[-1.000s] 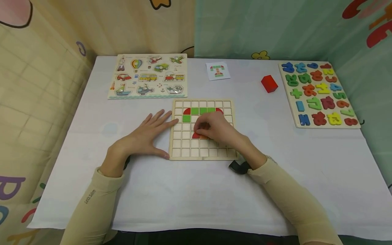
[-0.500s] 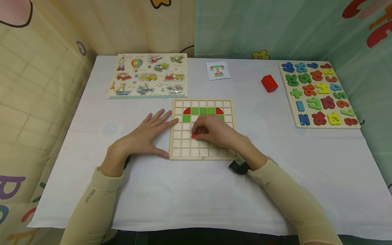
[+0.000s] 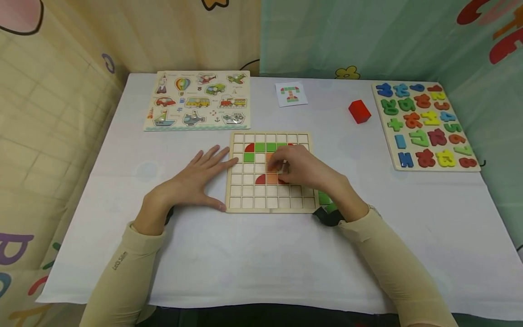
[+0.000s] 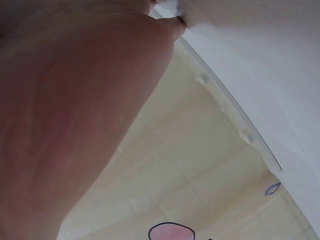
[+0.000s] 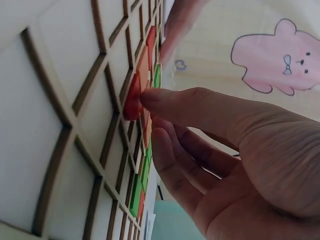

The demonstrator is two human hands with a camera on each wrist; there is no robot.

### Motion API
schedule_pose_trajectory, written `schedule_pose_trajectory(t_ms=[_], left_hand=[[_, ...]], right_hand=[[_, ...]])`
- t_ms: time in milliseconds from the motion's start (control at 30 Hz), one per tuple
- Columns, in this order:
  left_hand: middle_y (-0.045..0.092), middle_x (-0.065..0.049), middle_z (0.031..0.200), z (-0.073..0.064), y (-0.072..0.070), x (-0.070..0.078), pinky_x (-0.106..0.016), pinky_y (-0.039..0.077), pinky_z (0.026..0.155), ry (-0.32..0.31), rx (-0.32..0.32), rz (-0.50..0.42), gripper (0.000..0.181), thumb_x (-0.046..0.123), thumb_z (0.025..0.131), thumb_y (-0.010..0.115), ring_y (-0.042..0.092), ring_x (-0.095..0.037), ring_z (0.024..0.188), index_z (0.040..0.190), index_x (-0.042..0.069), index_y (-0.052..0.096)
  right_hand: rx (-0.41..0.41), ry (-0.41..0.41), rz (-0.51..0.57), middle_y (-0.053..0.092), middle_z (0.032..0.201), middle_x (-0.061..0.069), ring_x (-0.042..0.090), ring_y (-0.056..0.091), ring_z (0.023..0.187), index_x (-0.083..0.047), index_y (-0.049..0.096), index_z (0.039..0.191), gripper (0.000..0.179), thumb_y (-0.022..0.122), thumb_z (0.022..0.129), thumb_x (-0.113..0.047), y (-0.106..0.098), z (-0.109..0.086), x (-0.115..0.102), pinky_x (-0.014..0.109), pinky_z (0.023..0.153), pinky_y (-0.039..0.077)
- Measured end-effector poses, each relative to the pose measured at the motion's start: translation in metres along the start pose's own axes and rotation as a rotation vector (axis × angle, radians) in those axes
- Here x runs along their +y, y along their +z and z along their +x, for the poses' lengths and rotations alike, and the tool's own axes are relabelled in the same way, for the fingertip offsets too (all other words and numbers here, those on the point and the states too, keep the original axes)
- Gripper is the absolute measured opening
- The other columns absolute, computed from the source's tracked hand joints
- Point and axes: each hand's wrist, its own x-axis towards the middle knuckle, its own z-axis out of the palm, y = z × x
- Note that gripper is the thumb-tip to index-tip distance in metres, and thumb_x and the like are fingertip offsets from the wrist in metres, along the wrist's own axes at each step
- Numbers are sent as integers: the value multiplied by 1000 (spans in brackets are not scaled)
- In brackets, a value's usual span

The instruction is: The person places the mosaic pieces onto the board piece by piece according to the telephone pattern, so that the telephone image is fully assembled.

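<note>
My left hand lies flat with spread fingers, thumb and little-finger side against the left edge of the wooden grid board. Over the board is my right hand; its thumb touches a red quarter-round piece in a cell, while the other fingers are apart from the thumb. To the left of that piece sit an orange square and another red quarter-round piece. Green squares and a red rounded piece fill part of an upper row. The right hand hides some cells.
Loose green pieces lie by the board's right edge, partly behind the right wrist. Farther back are a pattern card, a red block, a vehicle puzzle and a number puzzle.
My right hand has shifted right, off the left red quarter-round piece, uncovering it and the orange square, and its thumb is now at the right red piece. The left hand has stayed put.
</note>
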Motion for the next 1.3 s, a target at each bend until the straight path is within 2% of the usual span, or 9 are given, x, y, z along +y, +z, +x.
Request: schedule_pose_trajectory(t_ms=[200, 367, 500, 700, 867, 1100, 1300], left_hand=[[2, -4, 180, -1, -1, 1, -62, -2, 131, -3, -2, -9, 124, 62, 73, 91, -6, -33, 165, 170, 27, 21], [2, -5, 180, -1, -1, 1, -63, -2, 131, -5, -4, -8, 124, 61, 73, 91, -6, -33, 165, 170, 27, 21], [2, -5, 180, -2, 0, 1, -62, -2, 131, -2, -3, -9, 124, 61, 73, 91, -6, -33, 165, 170, 27, 21], [2, -5, 180, -2, -1, 2, -62, -1, 131, -6, -5, -11, 125, 61, 72, 91, -7, -33, 165, 170, 27, 21], [2, -5, 180, -1, -1, 2, -63, -2, 131, -6, -4, -10, 125, 62, 72, 91, -6, -33, 165, 170, 27, 22], [2, -4, 180, 0, -1, 1, -62, -1, 131, -3, 0, -1, 125, 62, 72, 91, -7, -32, 165, 170, 27, 22], [2, -3, 180, 0, -1, 1, -62, -2, 131, -9, -2, -5, 125, 62, 72, 91, -7, -32, 165, 170, 27, 22]], right_hand=[[2, -26, 0, 73, 99, 2, 18, 65, 88, -10, 77, 101, 17, 80, 88, 0, 3, 2, 2, 33, 81, 56], [14, -14, -20, 73, 97, 2, 18, 65, 88, -11, 77, 100, 16, 82, 88, -2, 4, 2, 2, 32, 80, 55], [28, 33, -29, 73, 94, 2, 20, 64, 87, -9, 77, 100, 15, 83, 87, -4, 1, 0, 0, 33, 79, 55], [-21, 140, 4, 73, 90, 2, 19, 66, 83, -9, 77, 101, 13, 83, 89, -7, -4, -8, -1, 32, 77, 59], [-7, 130, 13, 74, 94, 4, 19, 66, 85, -7, 77, 104, 18, 84, 88, -5, -3, -13, -3, 33, 79, 60], [45, 124, 62, 76, 100, 2, 18, 68, 91, -9, 77, 111, 22, 83, 89, -7, -7, -29, 5, 37, 85, 62], [108, 166, 68, 75, 103, 5, 21, 67, 94, -7, 76, 114, 27, 85, 88, -8, -15, -55, 19, 43, 90, 62]])
